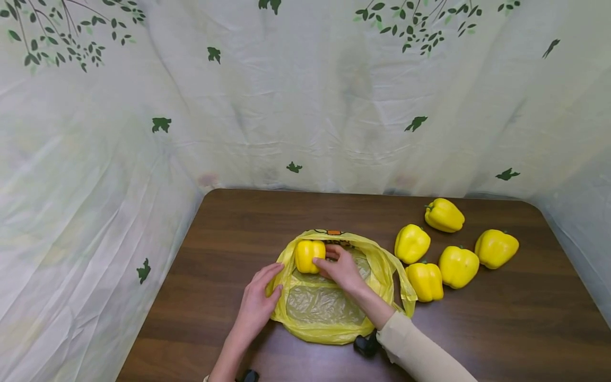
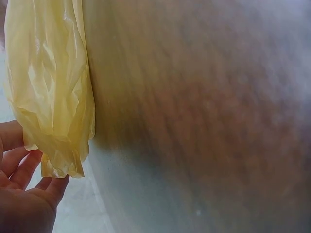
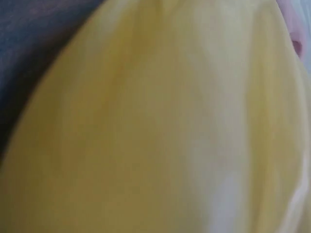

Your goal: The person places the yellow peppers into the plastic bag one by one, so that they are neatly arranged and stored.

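Note:
A yellow plastic bag (image 1: 329, 333) lies with its mouth spread wide on the brown table. Inside its far left part, my right hand (image 1: 342, 270) grips a yellow bell pepper (image 1: 305, 257), thumb across the front and fingers at its right side. My left hand (image 1: 260, 300) holds the bag's left rim between thumb and fingers. In the left wrist view, the fingers (image 2: 22, 167) bend round the crumpled plastic edge. Blurred yellow plastic (image 3: 160, 126) fills most of the right wrist view, with a bit of hand (image 3: 291, 24) at the upper right.
Several yellow bell peppers (image 1: 458, 267) lie on the table to the right of the bag, the nearest one (image 1: 424, 282) beside the bag's handle (image 1: 406, 292). A pale leaf-patterned curtain (image 1: 286, 106) hangs behind the table (image 1: 238, 217).

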Available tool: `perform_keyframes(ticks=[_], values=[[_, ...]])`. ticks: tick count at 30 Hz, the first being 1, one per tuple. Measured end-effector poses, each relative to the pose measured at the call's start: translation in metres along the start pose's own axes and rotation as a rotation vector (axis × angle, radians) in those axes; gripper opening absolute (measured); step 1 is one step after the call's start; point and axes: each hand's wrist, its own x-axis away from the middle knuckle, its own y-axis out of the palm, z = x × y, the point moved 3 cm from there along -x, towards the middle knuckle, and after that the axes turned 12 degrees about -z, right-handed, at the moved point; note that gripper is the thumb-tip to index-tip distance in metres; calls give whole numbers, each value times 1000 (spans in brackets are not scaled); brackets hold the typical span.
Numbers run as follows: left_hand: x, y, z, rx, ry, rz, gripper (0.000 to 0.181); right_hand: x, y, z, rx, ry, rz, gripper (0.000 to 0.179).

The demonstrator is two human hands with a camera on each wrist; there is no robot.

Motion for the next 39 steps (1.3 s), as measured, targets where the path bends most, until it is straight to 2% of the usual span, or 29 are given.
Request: perform_keyframes(ticks=[12, 16, 26, 39], values=[[0, -3, 1, 1, 20, 11, 46, 8, -1, 0, -52, -23, -22, 58], [0, -3, 0, 8, 14, 8, 46, 13, -3, -3, -33, -39, -8, 55], [1, -3, 0, 6, 20, 14, 46, 28, -10, -11, 117, -70, -21, 51], [0, -3, 0, 0, -3, 10, 47, 56, -24, -22, 329, -85, -5, 49]])
